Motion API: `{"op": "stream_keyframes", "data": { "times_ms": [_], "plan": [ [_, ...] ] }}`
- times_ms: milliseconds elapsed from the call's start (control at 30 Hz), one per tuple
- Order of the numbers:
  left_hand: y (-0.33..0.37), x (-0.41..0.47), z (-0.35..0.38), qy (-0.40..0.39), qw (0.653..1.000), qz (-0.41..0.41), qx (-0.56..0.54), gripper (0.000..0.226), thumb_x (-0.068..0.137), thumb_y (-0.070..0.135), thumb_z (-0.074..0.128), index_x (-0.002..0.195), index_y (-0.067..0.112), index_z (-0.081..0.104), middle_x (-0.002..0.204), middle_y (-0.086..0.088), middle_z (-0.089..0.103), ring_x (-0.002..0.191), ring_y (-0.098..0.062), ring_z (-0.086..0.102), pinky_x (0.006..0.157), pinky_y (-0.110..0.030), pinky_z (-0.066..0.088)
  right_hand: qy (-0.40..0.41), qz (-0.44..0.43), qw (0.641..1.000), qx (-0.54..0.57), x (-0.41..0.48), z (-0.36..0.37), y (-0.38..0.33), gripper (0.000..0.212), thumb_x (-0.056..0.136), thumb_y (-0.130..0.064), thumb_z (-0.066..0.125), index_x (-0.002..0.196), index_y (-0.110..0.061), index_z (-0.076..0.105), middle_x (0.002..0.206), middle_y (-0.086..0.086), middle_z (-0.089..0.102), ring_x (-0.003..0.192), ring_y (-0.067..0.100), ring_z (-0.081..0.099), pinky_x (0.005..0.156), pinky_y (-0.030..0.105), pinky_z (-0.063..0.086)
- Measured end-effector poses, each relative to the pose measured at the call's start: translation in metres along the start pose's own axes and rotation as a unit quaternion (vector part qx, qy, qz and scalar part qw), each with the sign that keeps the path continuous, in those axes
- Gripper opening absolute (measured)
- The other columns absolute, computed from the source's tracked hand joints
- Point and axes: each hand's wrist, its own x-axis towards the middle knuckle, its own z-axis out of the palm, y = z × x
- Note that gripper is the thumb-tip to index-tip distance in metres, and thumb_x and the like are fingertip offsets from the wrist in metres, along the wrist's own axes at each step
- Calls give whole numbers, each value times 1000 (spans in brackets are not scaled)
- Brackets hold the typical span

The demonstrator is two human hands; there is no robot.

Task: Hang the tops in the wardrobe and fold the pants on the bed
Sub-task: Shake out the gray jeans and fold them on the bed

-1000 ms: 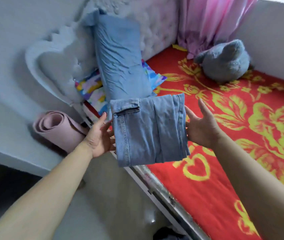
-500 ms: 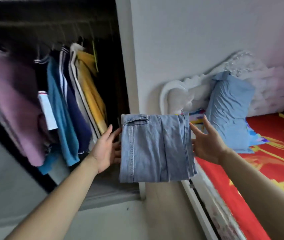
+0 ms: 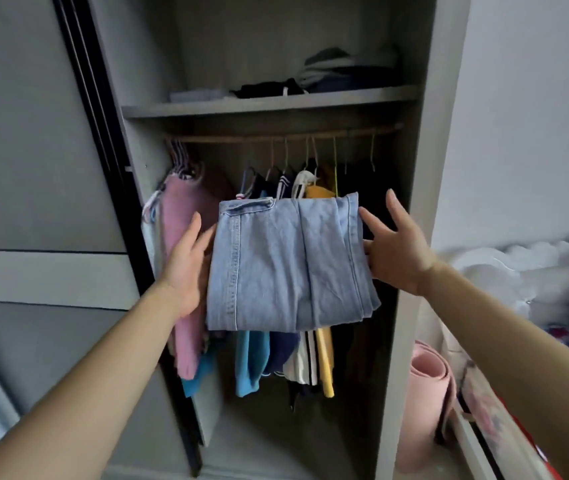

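Note:
Folded light-blue jeans [image 3: 276, 265] are held up flat in front of the open wardrobe [image 3: 425, 168]. My left hand [image 3: 184, 268] supports their left edge, its fingers straight and partly hidden behind the denim. My right hand [image 3: 392, 251] presses the right edge with straight, spread fingers. Behind the jeans, several tops [image 3: 186, 244] in pink, blue, navy, white and yellow hang on hangers from the wooden rail [image 3: 276, 136].
A shelf [image 3: 269, 105] above the rail carries folded dark and grey clothes. The sliding door [image 3: 33, 168] stands at the left. A rolled pink mat [image 3: 425, 403] leans by the bed's edge [image 3: 484, 427] at the right, under the white headboard [image 3: 525, 271].
My view has swung left from the bed to face the wardrobe. Both hands have carried the folded jeans along and raised them in front of the hanging tops.

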Motion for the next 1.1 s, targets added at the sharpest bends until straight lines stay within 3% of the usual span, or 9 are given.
{"op": "stream_keyframes", "data": {
  "times_ms": [233,367,467,533,667,767,933,1100],
  "plan": [
    [148,100,-2,-16,994,106,17,73,81,78,50,132,28,61,126,-6,68,113,-28,66,91,-46,51,-71,-107,991,-40,127,28,-144,100,67,-91,53,152,-45,30,134,8,65,120,35,64,100,58,47],
    [234,149,16,-6,986,163,37,70,84,76,49,132,27,61,122,-6,70,109,-30,69,90,-46,52,-70,-177,979,-74,179,50,-237,96,67,-89,57,147,-38,42,134,6,65,120,35,64,101,61,46],
    [280,184,25,-7,979,200,35,66,86,73,49,125,23,66,118,-9,71,106,-31,70,83,-44,56,-63,-223,968,-101,216,62,-281,91,69,-87,56,140,-31,51,134,6,65,115,34,67,93,60,52],
    [301,209,24,-13,976,214,37,63,88,70,50,123,21,68,117,-9,72,104,-31,70,80,-43,58,-66,-240,961,-119,241,68,-299,87,72,-85,56,133,-24,59,129,7,68,111,34,69,83,58,57],
    [329,269,5,-19,974,221,43,60,90,67,50,122,20,68,114,-10,73,101,-32,71,75,-45,59,-37,-259,951,-166,296,78,-315,78,75,-85,53,124,-26,70,119,5,73,104,31,72,72,54,59],
    [344,323,-17,-35,975,218,38,56,91,63,50,117,18,69,110,-10,74,97,-30,72,71,-44,59,-18,-272,944,-188,342,84,-319,67,79,-81,52,106,-26,79,111,4,76,99,29,74,72,52,59],
    [373,415,-51,-77,970,228,41,32,88,38,47,72,17,64,80,-4,68,70,-23,65,68,-35,53,74,-294,928,-215,419,93,-335,62,81,-58,57,126,-18,69,104,1,72,89,22,73,66,39,58],
    [408,492,-77,-84,966,232,72,27,84,31,43,67,15,57,65,-3,59,56,-21,58,61,-28,48,125,-275,925,-229,485,104,-360,53,73,-45,57,119,-22,71,103,5,77,88,26,75,61,40,60]
  ]
}}
